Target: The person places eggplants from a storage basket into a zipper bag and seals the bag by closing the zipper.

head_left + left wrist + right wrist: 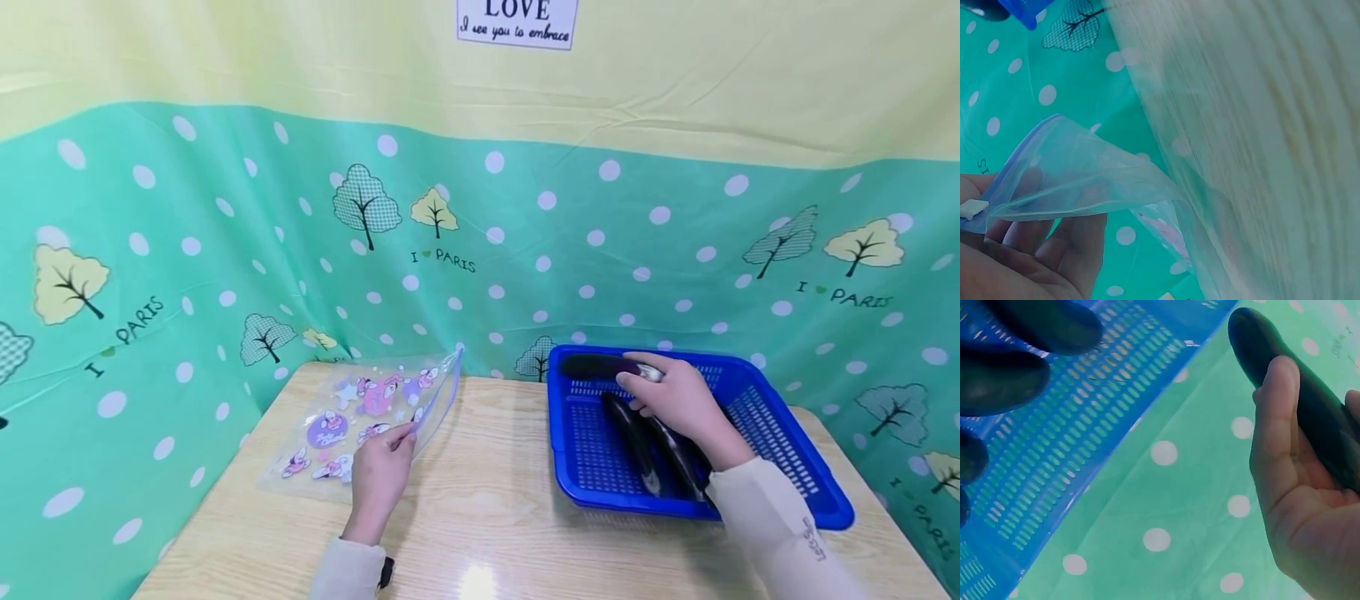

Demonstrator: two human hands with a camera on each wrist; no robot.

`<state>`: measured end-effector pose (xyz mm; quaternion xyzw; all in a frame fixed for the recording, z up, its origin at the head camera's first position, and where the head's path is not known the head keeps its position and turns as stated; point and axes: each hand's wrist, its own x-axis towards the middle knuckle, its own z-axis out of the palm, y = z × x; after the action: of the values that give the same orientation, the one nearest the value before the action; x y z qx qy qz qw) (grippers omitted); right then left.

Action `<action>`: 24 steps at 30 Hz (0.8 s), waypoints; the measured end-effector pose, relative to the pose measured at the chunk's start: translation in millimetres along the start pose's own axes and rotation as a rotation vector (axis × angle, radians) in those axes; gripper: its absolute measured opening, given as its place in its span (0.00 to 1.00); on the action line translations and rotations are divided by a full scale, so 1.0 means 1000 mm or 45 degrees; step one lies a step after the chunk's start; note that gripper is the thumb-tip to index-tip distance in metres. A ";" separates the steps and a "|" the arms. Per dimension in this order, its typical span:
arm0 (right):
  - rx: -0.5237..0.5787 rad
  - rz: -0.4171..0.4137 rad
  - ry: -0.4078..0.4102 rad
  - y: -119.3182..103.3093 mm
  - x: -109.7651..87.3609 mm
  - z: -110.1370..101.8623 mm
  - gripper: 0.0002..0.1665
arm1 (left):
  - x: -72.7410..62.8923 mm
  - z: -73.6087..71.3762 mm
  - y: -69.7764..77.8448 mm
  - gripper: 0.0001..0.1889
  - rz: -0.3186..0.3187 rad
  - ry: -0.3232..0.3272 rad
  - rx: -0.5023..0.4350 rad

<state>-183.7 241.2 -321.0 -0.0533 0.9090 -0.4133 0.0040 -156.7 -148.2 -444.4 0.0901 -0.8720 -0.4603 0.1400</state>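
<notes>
My left hand pinches the purple-edged mouth of a clear zip bag printed with pink and purple cartoon figures. In the left wrist view the white zip slider sits by the thumb, and the bag's mouth gapes a little. My right hand grips a dark purple eggplant near its stem end, over the back left part of a blue plastic basket. Other eggplants lie inside the basket under the hand and wrist, partly hidden by them.
Both bag and basket are on a light wood table, the bag left and the basket right. Close behind the table hangs a green and yellow curtain with dots and trees. It also closes in the left and right sides.
</notes>
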 end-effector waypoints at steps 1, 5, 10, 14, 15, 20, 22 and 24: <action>0.042 -0.007 0.006 -0.001 -0.002 0.001 0.36 | 0.000 0.000 0.000 0.12 0.002 0.002 0.001; 0.157 -0.023 0.002 -0.008 -0.011 0.009 0.35 | -0.001 -0.001 0.001 0.12 0.007 0.009 0.001; 0.217 -0.035 -0.019 -0.022 -0.023 0.025 0.32 | -0.001 -0.003 0.002 0.12 0.016 0.001 0.012; 0.256 -0.073 -0.029 -0.035 -0.033 0.043 0.31 | -0.002 -0.010 0.003 0.12 0.026 -0.023 0.042; 0.269 -0.078 -0.035 -0.039 -0.035 0.049 0.30 | -0.003 -0.012 0.003 0.12 0.033 -0.027 0.059; 0.376 -0.055 -0.039 -0.052 -0.047 0.076 0.28 | -0.007 -0.019 0.000 0.12 0.078 -0.059 0.161; 0.432 -0.050 -0.035 -0.054 -0.052 0.087 0.28 | -0.010 -0.021 -0.001 0.12 0.100 -0.064 0.196; 0.484 -0.048 -0.034 -0.057 -0.058 0.099 0.28 | -0.014 -0.024 -0.003 0.12 0.119 -0.063 0.224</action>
<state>-115.4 135.4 -345.8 -0.0739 0.8133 -0.5769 0.0182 -135.0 -164.5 -436.1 0.0499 -0.9155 -0.3769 0.1314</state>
